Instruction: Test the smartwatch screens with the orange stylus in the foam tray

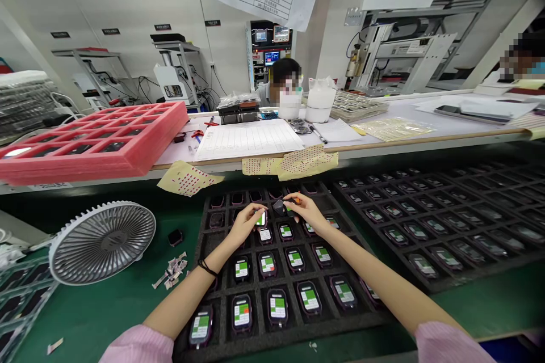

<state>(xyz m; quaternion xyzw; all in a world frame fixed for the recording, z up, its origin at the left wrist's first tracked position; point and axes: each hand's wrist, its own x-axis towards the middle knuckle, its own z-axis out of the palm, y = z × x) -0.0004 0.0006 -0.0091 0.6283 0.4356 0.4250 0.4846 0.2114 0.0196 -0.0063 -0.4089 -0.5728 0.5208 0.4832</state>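
Observation:
Over the far middle of a black foam tray (pixel 293 326), my left hand (pixel 243 226) pinches a smartwatch (pixel 261 219) with a lit screen. Just to its right, my right hand (pixel 307 212) has its fingers closed on a dark watch body (pixel 280 207); a bit of green and orange shows by the fingertips, and the grip is partly hidden. Rows of watch bodies lie in the tray's pockets, many with green and white screens, such as the near watch (pixel 277 306). Those in the far rows look dark.
A second foam tray (pixel 409 269) of watches lies to the right. On the left stand a grey fan (pixel 113 241), a lone watch (pixel 175 237) and scattered small strips (pixel 172 270). Above, a shelf holds a pink foam tray (pixel 128 150) and papers (pixel 251 139). A person sits beyond.

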